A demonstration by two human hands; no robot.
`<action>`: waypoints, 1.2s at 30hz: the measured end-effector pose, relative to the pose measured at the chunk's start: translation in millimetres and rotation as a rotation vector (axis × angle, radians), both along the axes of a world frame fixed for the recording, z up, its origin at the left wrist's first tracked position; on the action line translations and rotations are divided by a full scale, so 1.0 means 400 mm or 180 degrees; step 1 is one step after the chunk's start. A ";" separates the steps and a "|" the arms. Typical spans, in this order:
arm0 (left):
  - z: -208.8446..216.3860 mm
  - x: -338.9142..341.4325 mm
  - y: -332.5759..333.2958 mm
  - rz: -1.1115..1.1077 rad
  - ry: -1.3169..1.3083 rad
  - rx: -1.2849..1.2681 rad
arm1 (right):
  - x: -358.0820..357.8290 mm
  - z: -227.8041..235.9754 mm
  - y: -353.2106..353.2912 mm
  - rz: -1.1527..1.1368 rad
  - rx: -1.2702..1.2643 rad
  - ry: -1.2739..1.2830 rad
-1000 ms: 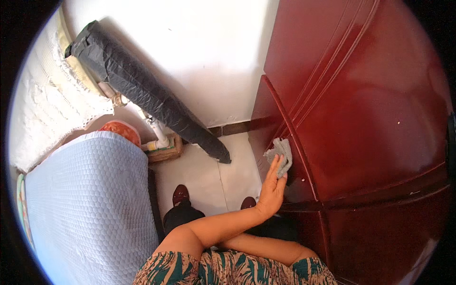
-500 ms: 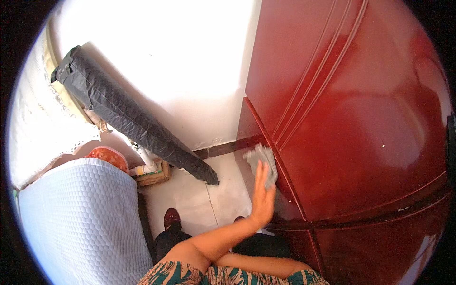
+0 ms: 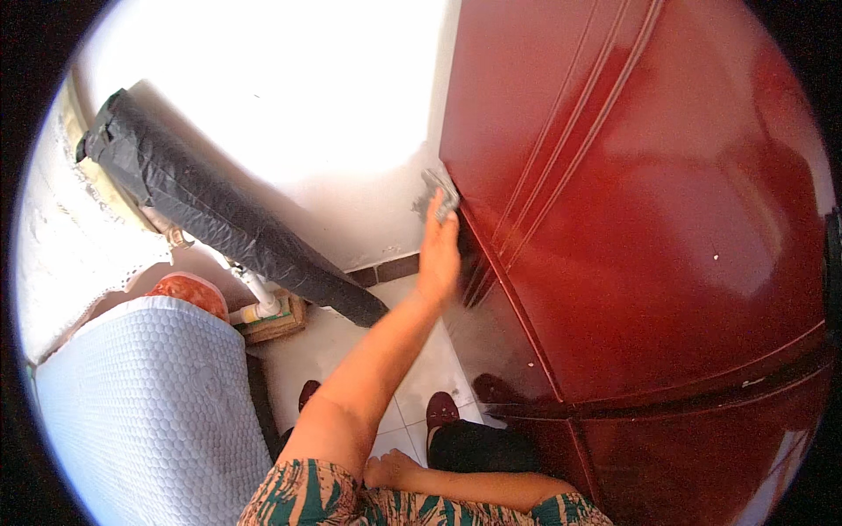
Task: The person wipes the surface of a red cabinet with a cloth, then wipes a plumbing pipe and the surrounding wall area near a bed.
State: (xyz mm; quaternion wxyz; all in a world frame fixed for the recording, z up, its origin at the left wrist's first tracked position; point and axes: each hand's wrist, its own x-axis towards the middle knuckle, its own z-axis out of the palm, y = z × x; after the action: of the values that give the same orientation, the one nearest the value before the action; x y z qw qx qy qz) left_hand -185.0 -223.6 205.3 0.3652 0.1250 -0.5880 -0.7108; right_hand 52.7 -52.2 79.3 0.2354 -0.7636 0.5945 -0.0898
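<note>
My left hand [image 3: 441,250] reaches far forward, its fingers pressed on a grey cloth [image 3: 441,191]. The cloth lies at the far end of the raised edge [image 3: 513,302] of a glossy dark-red cabinet [image 3: 640,254], right where the cabinet meets the white wall. Part of the cloth shows past the fingertips. Bent across the front of my body, my right hand [image 3: 393,471] is curled into a fist beside my left upper arm. No object shows in it.
A long roll wrapped in black plastic [image 3: 228,202] leans against the white wall [image 3: 298,105]. At left is a light-blue quilted cover [image 3: 158,403], with a red-orange item [image 3: 189,292] behind it. White pipes [image 3: 259,294] stand near a wooden block [image 3: 276,323] on the tiled floor [image 3: 351,355].
My left hand has slid the cloth forward and up along the cabinet edge toward the wall, and the arm has straightened. My right fist now shows from behind the left arm.
</note>
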 end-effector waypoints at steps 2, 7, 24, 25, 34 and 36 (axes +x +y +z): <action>0.081 0.032 0.020 -0.0374 -0.0301 0.0829 | -0.006 0.016 -0.006 -0.0168 0.0041 0.0042; -0.206 0.009 0.015 -0.0322 -0.0869 0.0954 | -0.034 0.070 -0.035 -0.0183 0.0527 -0.0237; -0.065 0.276 0.305 -0.0528 0.0036 -0.1065 | 0.001 -0.009 0.029 -0.1433 0.0696 -0.1929; -0.066 0.256 0.283 -0.0367 -0.0045 -0.1102 | -0.008 0.015 0.015 -0.1469 0.0495 -0.1848; -0.280 -0.003 0.011 0.0121 -0.0366 0.0199 | -0.079 0.132 -0.012 -0.0784 0.0144 0.0427; -0.310 -0.016 -0.033 -0.0375 -0.0904 0.1293 | -0.089 0.127 -0.006 -0.0962 -0.0111 0.0434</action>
State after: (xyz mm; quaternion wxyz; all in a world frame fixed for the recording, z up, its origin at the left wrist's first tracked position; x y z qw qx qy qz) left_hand -191.5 -236.8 81.3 0.2042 0.2599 -0.4848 -0.8098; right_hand 17.0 -54.8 130.2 0.1650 -0.6739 0.7155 -0.0824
